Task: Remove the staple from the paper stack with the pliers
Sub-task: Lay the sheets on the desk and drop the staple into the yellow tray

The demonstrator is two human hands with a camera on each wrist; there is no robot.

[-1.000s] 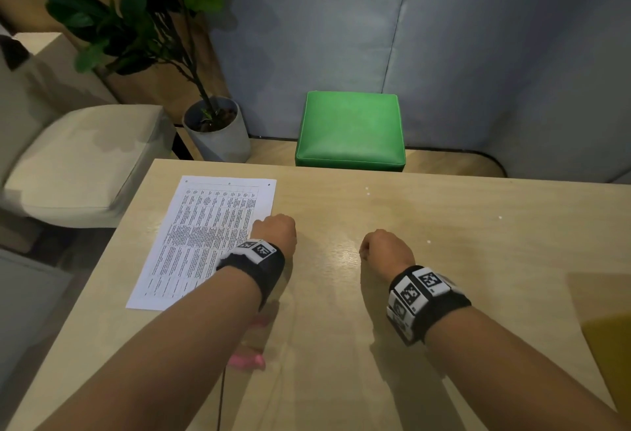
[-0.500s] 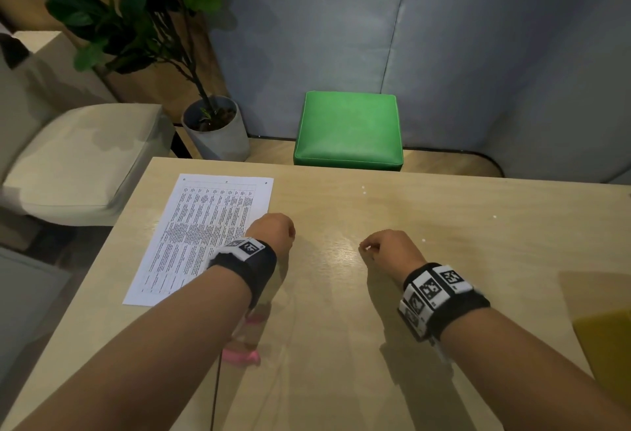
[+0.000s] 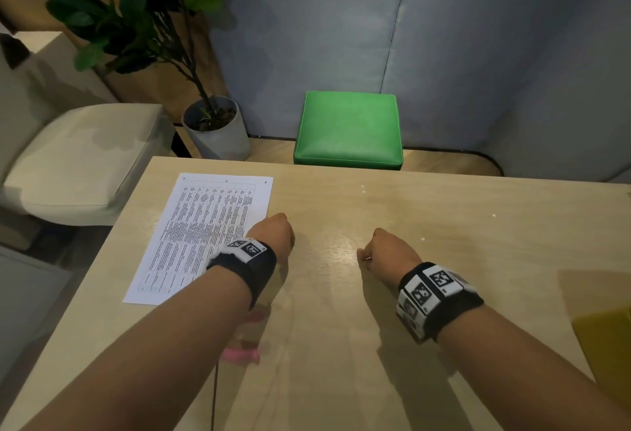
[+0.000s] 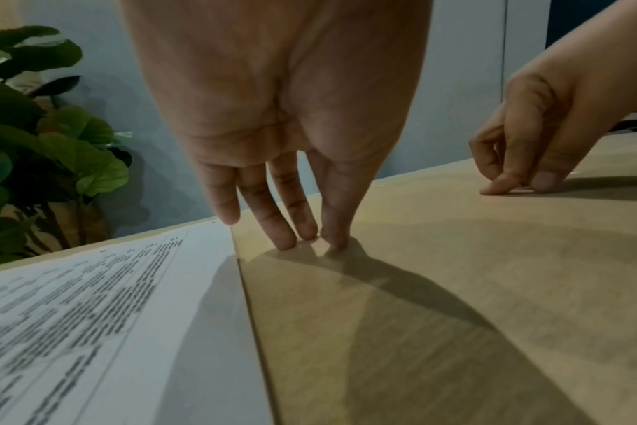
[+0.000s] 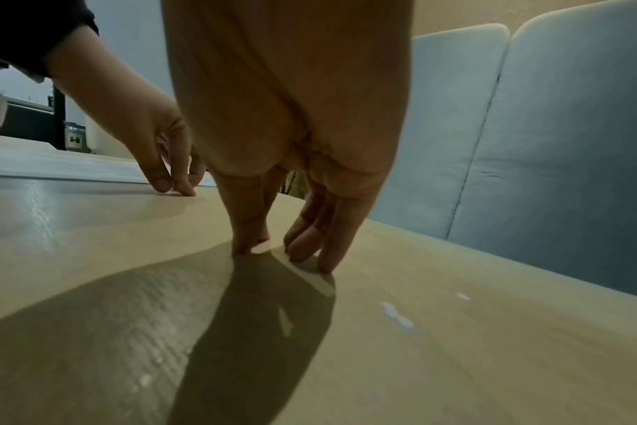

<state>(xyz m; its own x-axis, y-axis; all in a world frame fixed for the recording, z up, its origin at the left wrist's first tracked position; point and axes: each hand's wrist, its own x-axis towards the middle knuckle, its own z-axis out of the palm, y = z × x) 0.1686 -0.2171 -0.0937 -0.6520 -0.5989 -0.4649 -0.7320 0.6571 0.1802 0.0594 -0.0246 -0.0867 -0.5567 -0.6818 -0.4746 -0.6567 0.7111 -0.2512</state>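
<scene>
The printed paper stack (image 3: 205, 232) lies flat on the left part of the table, with small dark marks along its far edge. My left hand (image 3: 273, 232) stands at the paper's right edge. Its straight fingers (image 4: 302, 238) touch the bare wood beside the paper (image 4: 91, 316) and hold nothing. My right hand (image 3: 386, 249) rests on its fingertips (image 5: 324, 264) in the table's middle, also holding nothing. Two pink handles (image 3: 240, 355), seemingly the pliers, lie near the front edge, mostly hidden under my left forearm.
The wooden table (image 3: 444, 219) has a yellow object (image 3: 607, 338) at its right edge. Beyond the far edge stand a green stool (image 3: 348, 130), a potted plant (image 3: 215, 130) and a cream chair (image 3: 78, 164). Grey padded panels form the back wall.
My right wrist has swung a little to the right, and the left hand has shifted slightly left. Both hands still rest on their fingertips.
</scene>
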